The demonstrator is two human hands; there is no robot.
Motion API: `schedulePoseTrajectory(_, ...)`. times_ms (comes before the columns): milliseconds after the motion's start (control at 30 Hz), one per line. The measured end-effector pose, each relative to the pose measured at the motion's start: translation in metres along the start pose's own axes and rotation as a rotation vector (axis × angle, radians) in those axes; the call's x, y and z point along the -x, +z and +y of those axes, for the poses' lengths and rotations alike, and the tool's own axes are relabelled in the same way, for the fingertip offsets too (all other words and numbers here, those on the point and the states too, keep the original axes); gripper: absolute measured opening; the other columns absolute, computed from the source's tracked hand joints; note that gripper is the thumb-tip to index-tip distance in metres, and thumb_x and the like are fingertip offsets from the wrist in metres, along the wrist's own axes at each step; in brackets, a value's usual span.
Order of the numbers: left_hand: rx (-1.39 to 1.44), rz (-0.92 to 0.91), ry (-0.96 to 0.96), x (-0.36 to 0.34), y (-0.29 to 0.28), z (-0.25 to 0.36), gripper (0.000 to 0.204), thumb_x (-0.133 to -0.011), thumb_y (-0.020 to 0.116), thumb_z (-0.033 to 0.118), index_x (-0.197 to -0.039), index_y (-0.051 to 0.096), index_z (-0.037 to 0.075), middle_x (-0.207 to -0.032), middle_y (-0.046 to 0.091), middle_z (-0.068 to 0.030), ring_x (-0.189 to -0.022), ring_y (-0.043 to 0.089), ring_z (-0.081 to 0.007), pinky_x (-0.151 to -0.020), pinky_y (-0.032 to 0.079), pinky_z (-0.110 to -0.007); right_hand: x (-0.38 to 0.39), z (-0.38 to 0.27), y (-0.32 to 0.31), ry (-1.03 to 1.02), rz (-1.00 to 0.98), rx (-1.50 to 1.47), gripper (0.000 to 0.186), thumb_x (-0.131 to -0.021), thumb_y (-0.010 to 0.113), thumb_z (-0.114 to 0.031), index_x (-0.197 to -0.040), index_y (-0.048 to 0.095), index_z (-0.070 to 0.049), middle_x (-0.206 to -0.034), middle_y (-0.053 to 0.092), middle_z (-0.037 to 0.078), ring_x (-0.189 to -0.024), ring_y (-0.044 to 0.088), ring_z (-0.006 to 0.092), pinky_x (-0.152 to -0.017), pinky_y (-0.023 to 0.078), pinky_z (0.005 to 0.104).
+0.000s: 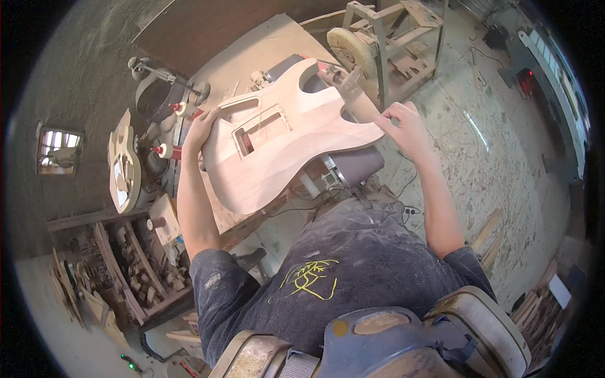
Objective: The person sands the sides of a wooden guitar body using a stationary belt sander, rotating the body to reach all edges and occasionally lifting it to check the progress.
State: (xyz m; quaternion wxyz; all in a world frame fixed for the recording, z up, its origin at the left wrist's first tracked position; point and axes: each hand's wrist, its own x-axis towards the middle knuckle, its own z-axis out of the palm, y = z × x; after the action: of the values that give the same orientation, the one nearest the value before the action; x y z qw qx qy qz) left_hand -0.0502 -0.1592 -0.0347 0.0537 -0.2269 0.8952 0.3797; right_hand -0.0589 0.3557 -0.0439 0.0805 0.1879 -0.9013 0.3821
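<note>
A pale wooden electric guitar body (pixel 277 164) with routed cavities and two horns is held up over a belt sander (pixel 362 167), whose dark belt shows beyond the body's lower edge. My left hand (pixel 203 129) is closed on the body's left end. At the other end, my right hand (pixel 403 129) grips the tip of a horn between thumb and fingers. Two red glue bottles with white caps, one upper (pixel 188 110) and one lower (pixel 167 150), stand just left of my left hand.
The cluttered bench (pixel 258 44) has a metal lamp (pixel 151 69) at its left, near another guitar body (pixel 126 164). A wooden frame (pixel 409 25) with a round pad (pixel 350 50) stands behind. Offcut racks (pixel 126 264) are lower left; cords lie on the floor (pixel 485 189) at right.
</note>
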Motion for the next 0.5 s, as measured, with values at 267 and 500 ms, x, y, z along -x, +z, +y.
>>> schedulePoseTrajectory(267, 0.025, -0.038, 0.060, -0.023, -0.035, -0.070, 0.058, -0.097, 0.051, 0.050, -0.120, 0.066, -0.001, -0.106, 0.070, -0.0131, -0.097, 0.063, -0.0197, -0.087, 0.045, -0.032, 0.013, -0.037, 0.027, -0.005, 0.084, 0.033, 0.030, -0.081, 0.073, -0.033, -0.080, 0.074, -0.003, -0.081, 0.060, 0.009, -0.085, 0.054, 0.0310, -0.078, 0.047, 0.0407)
schedulePoseTrajectory(500, -0.107, 0.000, 0.111, 0.010, -0.027, -0.021, 0.059, -0.097, 0.051, 0.051, -0.120, 0.065, -0.002, -0.107, 0.070, -0.0134, -0.100, 0.063, -0.0206, -0.090, 0.045, -0.032, 0.010, -0.031, 0.025, 0.072, 0.028, 0.057, 0.032, -0.082, 0.072, -0.036, -0.087, 0.076, -0.004, -0.085, 0.062, 0.011, -0.089, 0.055, 0.0311, -0.081, 0.047, 0.0412)
